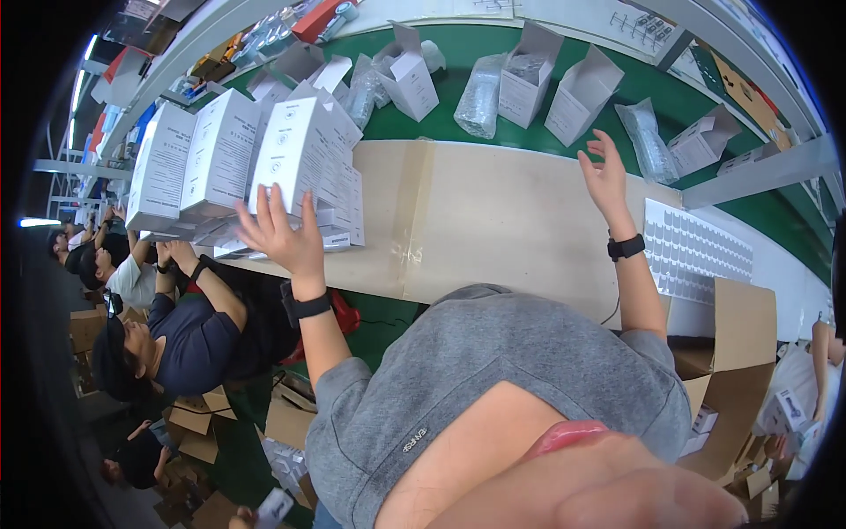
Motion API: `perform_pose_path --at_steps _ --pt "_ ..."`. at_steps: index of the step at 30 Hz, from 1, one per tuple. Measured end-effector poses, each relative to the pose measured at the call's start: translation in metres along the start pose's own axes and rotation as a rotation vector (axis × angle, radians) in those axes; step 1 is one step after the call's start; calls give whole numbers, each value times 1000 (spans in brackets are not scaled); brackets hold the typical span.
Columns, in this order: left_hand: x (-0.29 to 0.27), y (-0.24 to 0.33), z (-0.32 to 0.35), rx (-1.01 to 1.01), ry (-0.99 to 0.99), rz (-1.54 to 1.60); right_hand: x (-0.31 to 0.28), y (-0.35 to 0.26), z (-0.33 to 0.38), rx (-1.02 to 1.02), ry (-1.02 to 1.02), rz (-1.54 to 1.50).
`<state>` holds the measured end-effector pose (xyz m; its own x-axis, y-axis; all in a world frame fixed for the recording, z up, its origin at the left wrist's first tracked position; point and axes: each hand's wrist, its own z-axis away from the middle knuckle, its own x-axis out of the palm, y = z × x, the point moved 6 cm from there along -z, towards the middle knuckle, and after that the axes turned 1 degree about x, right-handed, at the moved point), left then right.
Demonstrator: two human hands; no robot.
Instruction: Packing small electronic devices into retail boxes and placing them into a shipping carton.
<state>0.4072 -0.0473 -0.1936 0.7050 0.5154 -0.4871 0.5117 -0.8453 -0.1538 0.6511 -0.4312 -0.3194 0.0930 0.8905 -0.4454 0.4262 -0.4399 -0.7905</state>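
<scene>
At the left, a stack of white printed boxes (295,137) stands on the worktable. Spread fingers of my left hand (289,236) are at the lower front of the nearest box, seemingly touching it; the hand does not wrap round anything. My right hand (604,181) is held up over the right part of the tan table surface (493,220), its fingers apart and nothing in them. Closest to its fingertips is an open white box (582,93) with its flap raised. A bubble-wrapped item (648,141) lies just right of that box.
Along the green back strip are more open white boxes (412,84) and a bubble-wrapped bundle (480,97). A sheet of white labels (696,251) lies at the right, beside a metal post (767,172). A large cardboard carton (745,353) stands near right. A co-worker (194,317) is at the left.
</scene>
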Motion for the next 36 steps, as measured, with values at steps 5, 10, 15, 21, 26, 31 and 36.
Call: perform_pose_path --at_steps 5,10,15,21,26,31,36 --pt "-41 20 -8 49 32 532 25 -66 -3 -168 -127 -57" --pt "-83 76 -39 350 -253 866 55 -126 -10 -537 -5 194" --pt "-45 119 -7 383 -522 1093 103 -80 -77 -425 -20 508" --pt "-21 156 37 457 -638 965 129 -71 -101 -460 -147 823" --pt "-9 163 39 452 -636 972 98 -113 -77 -709 -54 631" --pt "-9 156 37 444 -681 969 -9 -188 -19 -780 -79 151" --pt "1 158 31 459 -697 1000 -80 -165 -6 -444 -178 292"
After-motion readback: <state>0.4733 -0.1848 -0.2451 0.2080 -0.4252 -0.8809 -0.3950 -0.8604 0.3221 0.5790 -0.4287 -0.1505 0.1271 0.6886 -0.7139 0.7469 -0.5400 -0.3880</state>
